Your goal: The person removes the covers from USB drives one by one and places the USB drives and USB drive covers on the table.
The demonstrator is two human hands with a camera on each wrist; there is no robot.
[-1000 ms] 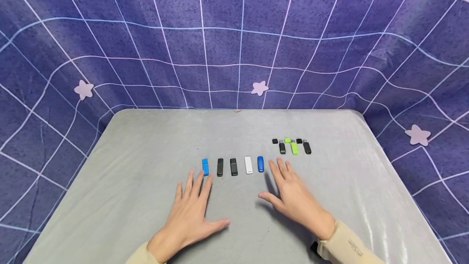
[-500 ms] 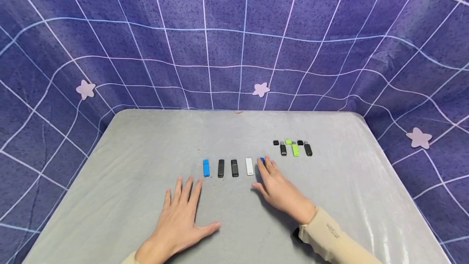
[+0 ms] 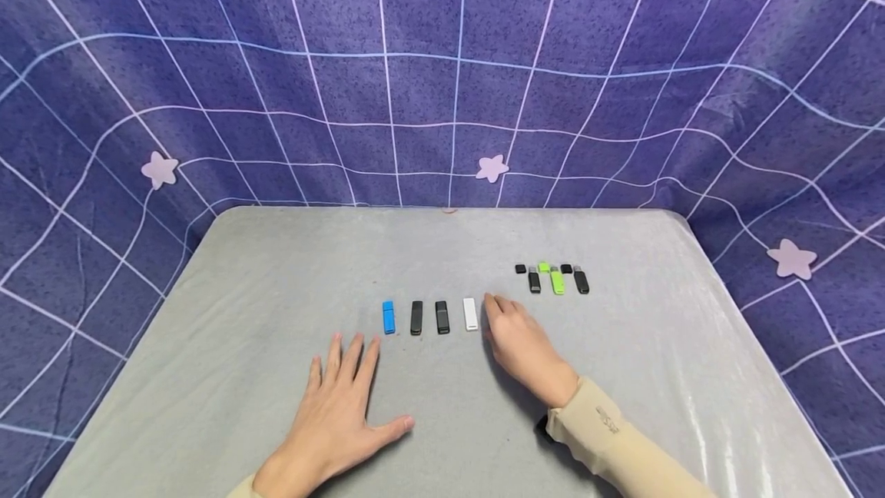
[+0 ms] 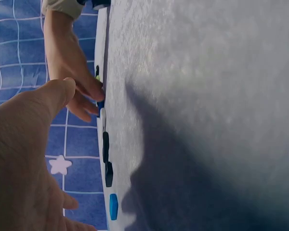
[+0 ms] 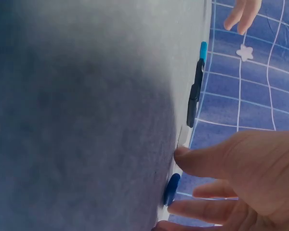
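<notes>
My left hand (image 3: 339,417) hovers over the near left of the table, fingers spread and straight, holding nothing. It is nearest to a light blue USB stick (image 3: 389,317). My right hand (image 3: 522,344) reaches down around a dark blue USB stick (image 5: 172,189), which it hides in the head view. In the right wrist view the thumb is on one side of that stick with a small gap, and a fingertip is close by its other end. Left of this hand lie a white USB stick (image 3: 470,314) and two black USB sticks (image 3: 442,317), all capped.
Farther back on the right, a black stick (image 3: 535,281), a green stick (image 3: 557,281) and another black stick (image 3: 581,280) lie uncapped, their caps (image 3: 544,267) beside them. The grey-covered table (image 3: 311,252) ends at a purple gridded curtain (image 3: 415,91).
My right hand has moved left and down over the dark blue stick, its fingers bending more. The left hand has drawn slightly back and left. The sticks that show have not moved.
</notes>
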